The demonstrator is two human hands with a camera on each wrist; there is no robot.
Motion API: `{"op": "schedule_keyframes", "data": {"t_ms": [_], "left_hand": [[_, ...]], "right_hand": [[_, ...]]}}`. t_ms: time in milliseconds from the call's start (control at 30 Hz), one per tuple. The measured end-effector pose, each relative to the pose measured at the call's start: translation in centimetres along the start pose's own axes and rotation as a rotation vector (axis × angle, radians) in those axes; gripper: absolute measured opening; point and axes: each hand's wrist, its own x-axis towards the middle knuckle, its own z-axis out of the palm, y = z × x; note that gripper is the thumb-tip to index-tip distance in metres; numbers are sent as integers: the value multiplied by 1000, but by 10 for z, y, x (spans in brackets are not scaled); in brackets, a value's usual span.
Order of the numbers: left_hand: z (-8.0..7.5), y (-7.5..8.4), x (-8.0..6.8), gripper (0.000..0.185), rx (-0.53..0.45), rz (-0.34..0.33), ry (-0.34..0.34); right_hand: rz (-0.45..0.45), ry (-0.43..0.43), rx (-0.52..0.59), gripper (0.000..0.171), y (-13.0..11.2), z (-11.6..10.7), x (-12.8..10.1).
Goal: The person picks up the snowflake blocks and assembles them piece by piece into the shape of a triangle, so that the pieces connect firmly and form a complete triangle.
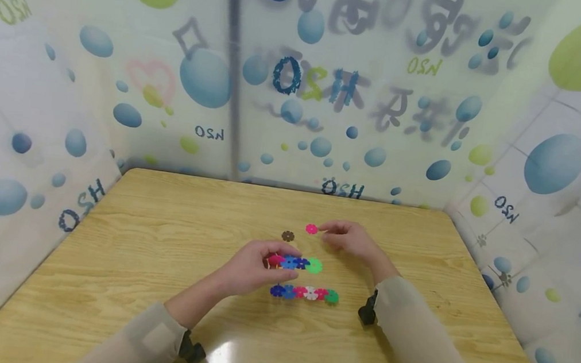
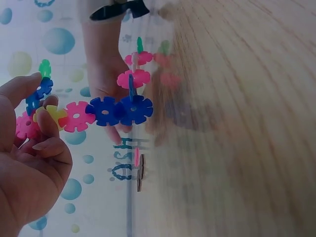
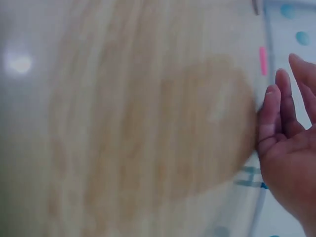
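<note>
- Looking down from head view: wooden worktop (image 1: 160, 251) inside booth w/ bubble-print sheeting (image 1: 530, 168) on three sides.
- Left hand (image 1: 249, 270) near centre of worktop, fingers curled round one end of a chain of flower-shaped plastic discs, the held chain (image 1: 296, 263): pink, blue, dark blue, then green disc at far right end.
- Second chain (image 1: 305, 293) lying flat on worktop just nearer the person, not touched: blue, blue, pink, white, pink, green.
- Right hand (image 1: 350, 238) further back and to right, fingers loosely extended, tips just beside loose pink disc (image 1: 312, 228); contact hard to tell, not gripped.
- Loose brown disc (image 1: 288, 236) on worktop just left of pink one, apart from both hands.
- Beige sleeves on both arms; black wrist mount (image 1: 366, 312) at right cuff.
- Left wrist view: left hand (image 2: 29, 163) w/ thumb and fingers (image 2: 49, 123) pinching yellow/pink end of held chain (image 2: 106, 112); pink, blue, blue discs sticking out past fingers, off the worktop (image 2: 237, 123).
- Same view: second chain (image 2: 138, 64) behind, edge-on; brown disc (image 2: 140, 172) also edge-on; right hand (image 2: 104, 74) in backgrnd.
- Right wrist view, blurry: right hand (image 3: 289, 148) at right edge, fingers (image 3: 270, 113) straight-ish, holding nothing; pink disc (image 3: 262, 60) seen edge-on just beyond fingertips, on worktop (image 3: 138, 123).
</note>
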Motion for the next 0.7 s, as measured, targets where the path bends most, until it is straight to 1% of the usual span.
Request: {"op": "schedule_keyframes", "data": {"t_ms": [200, 267, 400, 600, 700], "left_hand": [[1, 0, 2, 41, -1, 7, -9], [0, 1, 1, 41, 1, 8, -10], [-1, 3, 1, 41, 4, 7, -9], [1, 3, 1, 41, 1, 14, -7], [2, 2, 1, 41, -4, 13, -6]], "right_hand": [[-4, -56, -125, 36, -2, 0, 0], [-22, -78, -149, 38, -5, 1, 1], [-35, -93, -205, 42, -7, 4, 3], [-17, -119, -211, 50, -8, 9, 6], [-18, -121, -215, 47, -7, 10, 6]]}}
